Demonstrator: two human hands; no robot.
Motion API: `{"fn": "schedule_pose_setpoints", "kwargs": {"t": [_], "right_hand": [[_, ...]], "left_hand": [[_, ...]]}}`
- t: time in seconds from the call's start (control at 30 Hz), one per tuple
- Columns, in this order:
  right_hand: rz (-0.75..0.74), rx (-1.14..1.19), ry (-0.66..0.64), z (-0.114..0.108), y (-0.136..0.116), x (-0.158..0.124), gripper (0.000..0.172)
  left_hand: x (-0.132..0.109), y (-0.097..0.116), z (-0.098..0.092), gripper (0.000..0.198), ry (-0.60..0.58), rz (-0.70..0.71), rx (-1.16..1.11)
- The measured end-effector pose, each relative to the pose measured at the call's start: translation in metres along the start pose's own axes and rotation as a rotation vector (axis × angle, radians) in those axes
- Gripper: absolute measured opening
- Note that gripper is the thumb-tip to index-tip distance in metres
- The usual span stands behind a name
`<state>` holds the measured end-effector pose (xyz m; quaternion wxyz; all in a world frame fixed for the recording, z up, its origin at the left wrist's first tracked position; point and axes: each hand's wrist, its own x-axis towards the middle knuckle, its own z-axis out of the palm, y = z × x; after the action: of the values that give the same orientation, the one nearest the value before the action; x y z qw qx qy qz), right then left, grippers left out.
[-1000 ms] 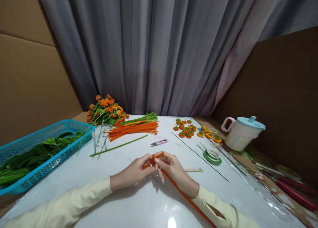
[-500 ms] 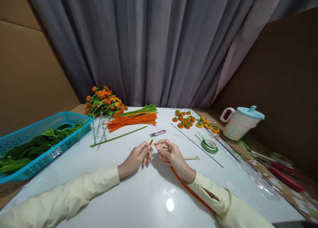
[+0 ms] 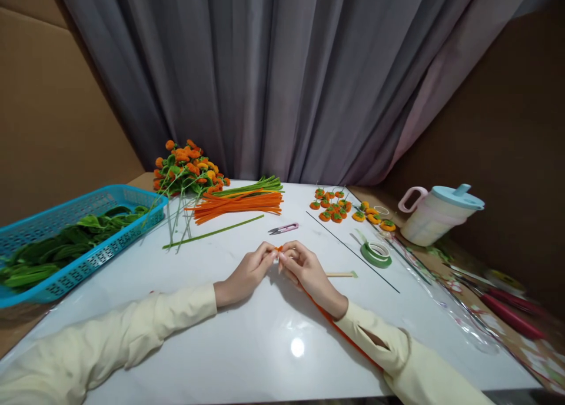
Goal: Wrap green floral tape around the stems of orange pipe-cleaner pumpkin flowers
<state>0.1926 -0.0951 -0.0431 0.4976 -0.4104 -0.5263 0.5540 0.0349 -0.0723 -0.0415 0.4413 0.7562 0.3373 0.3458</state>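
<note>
My left hand (image 3: 249, 274) and my right hand (image 3: 306, 269) meet fingertip to fingertip above the white table, both pinched closed. Between them shows a small bit of orange pipe cleaner (image 3: 279, 249). A long orange length (image 3: 329, 318) trails from under my right hand along the forearm. Fingers hide most of what lies in the pinch. Just beyond the hands lie pink-handled thread snips (image 3: 283, 228). A wooden stick (image 3: 339, 274) with a greenish tip pokes out beside my right hand.
Orange and green pipe cleaners (image 3: 238, 206) lie behind, near a bunch of orange flowers (image 3: 188, 166). A blue basket (image 3: 83, 269) of leaves stands left. To the right are small flower heads (image 3: 331, 205), green tape (image 3: 375, 255), a dark wire (image 3: 353, 252), a lidded cup (image 3: 435, 216) and red-handled pliers (image 3: 512, 316).
My hands have come together, closing the gap between the two orange ends. The left fingers have moved right to meet the right ones. The view has shifted slightly.
</note>
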Motion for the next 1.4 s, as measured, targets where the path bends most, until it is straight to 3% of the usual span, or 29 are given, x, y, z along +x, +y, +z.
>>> {"fn": "schedule_pose_setpoints", "kwargs": {"t": [0.47,0.93,1.4], "right_hand": [[-0.061,-0.052,0.017,-0.002,0.002,0.001,0.031],[0.118,0.054,0.077,-0.001,-0.006,0.002,0.035],[0.124,0.021,0.058,-0.003,-0.008,0.001,0.026]], "left_hand": [[-0.002,-0.006,-0.001,0.028,-0.007,0.009,0.047],[-0.002,-0.004,-0.002,0.03,0.04,0.009,0.043],[-0.002,-0.006,-0.002,0.028,0.036,0.021,0.029]]}}
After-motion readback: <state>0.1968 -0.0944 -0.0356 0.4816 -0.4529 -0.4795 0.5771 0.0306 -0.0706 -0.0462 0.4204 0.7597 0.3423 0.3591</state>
